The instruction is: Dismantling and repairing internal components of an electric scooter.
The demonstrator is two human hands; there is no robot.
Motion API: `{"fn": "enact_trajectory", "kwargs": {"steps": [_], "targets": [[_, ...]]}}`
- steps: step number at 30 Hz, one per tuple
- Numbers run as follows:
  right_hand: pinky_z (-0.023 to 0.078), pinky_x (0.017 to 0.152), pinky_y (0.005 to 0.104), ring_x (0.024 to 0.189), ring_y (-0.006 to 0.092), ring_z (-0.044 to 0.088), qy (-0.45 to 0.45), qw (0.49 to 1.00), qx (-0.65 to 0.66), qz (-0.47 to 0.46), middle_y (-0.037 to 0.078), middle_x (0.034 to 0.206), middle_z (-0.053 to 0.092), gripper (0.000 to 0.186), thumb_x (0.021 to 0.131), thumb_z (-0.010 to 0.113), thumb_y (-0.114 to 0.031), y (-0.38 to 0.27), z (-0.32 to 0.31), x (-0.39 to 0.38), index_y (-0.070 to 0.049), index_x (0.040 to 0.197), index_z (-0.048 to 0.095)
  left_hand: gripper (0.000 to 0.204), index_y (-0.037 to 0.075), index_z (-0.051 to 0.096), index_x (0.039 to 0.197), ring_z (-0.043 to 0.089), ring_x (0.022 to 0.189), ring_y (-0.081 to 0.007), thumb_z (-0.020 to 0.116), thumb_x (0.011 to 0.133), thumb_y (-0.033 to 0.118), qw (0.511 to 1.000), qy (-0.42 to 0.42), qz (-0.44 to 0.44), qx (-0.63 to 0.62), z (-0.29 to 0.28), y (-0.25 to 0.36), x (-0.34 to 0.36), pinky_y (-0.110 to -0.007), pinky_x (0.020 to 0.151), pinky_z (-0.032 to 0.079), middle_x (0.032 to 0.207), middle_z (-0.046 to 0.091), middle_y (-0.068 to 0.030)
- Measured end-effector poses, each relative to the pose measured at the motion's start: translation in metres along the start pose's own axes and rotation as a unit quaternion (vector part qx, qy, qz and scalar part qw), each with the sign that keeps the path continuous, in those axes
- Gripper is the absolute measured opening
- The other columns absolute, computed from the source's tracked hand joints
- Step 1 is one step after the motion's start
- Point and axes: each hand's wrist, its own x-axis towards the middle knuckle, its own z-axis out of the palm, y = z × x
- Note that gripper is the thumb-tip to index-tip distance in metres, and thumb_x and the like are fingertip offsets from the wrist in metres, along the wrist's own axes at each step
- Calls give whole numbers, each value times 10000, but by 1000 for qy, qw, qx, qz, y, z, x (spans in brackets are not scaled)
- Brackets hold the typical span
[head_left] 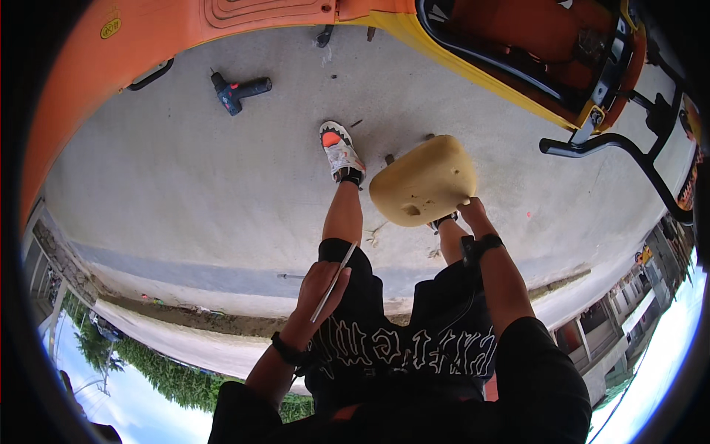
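My left hand [318,288] is closed over my left knee around a thin silver metal rod [333,285], which slants up past the fingers. I cannot tell what kind of tool it is. In front of my right knee is a yellow foam-topped stool [421,177], tilted, its foam pitted with holes. Two short dark legs show at its far side. My right hand [472,212] pinches the foam's near right corner, its fingers partly hidden.
A cordless drill [235,90] lies on the concrete floor [259,170] at the far left. An orange-and-yellow vehicle body [244,18] arches across the far side, with a black tubular bar [614,140] sticking out at right. A thin metal tool [291,276] lies beside my left knee.
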Motion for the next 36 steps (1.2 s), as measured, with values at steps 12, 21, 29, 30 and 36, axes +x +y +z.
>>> {"fn": "enact_trajectory", "kwargs": {"steps": [12,21,29,30,36], "targets": [[459,1069,408,1267,317,572,-221,713,122,-654,167,1380,559,669,858,785,-119,-195,-114,-247,-49,1426,439,572,-57,545,1239,590,676,-144,604,992,457,958,106,229,-140,-39,168,88,-289,598,479,837,610,-115],[521,898,360,1029,227,642,-335,578,28,-743,95,1071,665,198,1020,563,-115,-203,-179,-178,-48,1197,619,743,99,561,1399,541,1236,-363,850,751,318,823,29,501,266,-32,269,167,-471,1029,465,1235,574,-123],[504,827,349,921,228,636,-278,438,19,-855,85,994,659,419,1105,406,-378,-195,-195,-159,-13,1110,612,556,112,688,1193,676,1034,-317,598,915,585,702,304,608,210,-23,263,261,-428,897,526,1035,687,-119],[507,814,360,907,240,646,-272,433,62,-857,90,974,658,355,1098,450,-340,-191,-195,-166,-24,1083,610,463,104,690,1078,676,934,-304,617,920,532,719,324,554,265,-14,257,266,-416,824,524,941,680,-107],[503,687,361,760,236,646,-142,505,42,-850,82,875,626,197,1046,575,-230,-159,-210,-190,-36,1023,544,384,104,625,642,617,546,-250,649,913,375,669,468,503,285,5,245,295,-374,539,466,567,587,-42]]}}
